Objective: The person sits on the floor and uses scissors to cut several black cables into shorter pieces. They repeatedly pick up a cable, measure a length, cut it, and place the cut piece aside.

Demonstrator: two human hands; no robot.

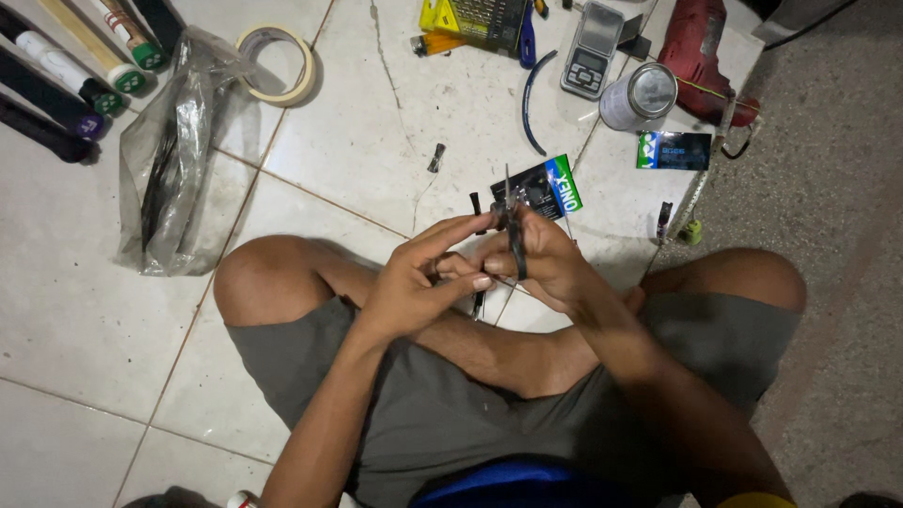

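Hands meeting above crossed legs, seen from overhead. Right hand (pixel 546 259) closed around dark slim-nosed pliers (pixel 514 235), tip pointing away from the body and rising just past the fingers. Left hand (pixel 419 277) touching the right, thumb and forefinger stretched toward the tool's shaft, remaining fingers curled; whether anything small is pinched between them cannot be told. Just beyond the grip, on the white tiled floor (pixel 357 141): a black packet with blue and green end (pixel 541 186), partly hidden by the pliers tip. Farther beyond the grip: small digital scale (pixel 593 47), metal tin lying on its side (pixel 641 94), red power drill (pixel 696 52), yellow screwdriver-bit case (pixel 470 21), curved dark blue strip (pixel 529 99). Right of the grip: second dark packet with green and blue end (pixel 674 150). Left of the grip, well apart: crumpled clear plastic bag (pixel 179 155), roll of masking tape (pixel 277 64), row of racket handles (pixel 75 75). Below the grip: grey shorts (pixel 442 414), bare knees to either side.
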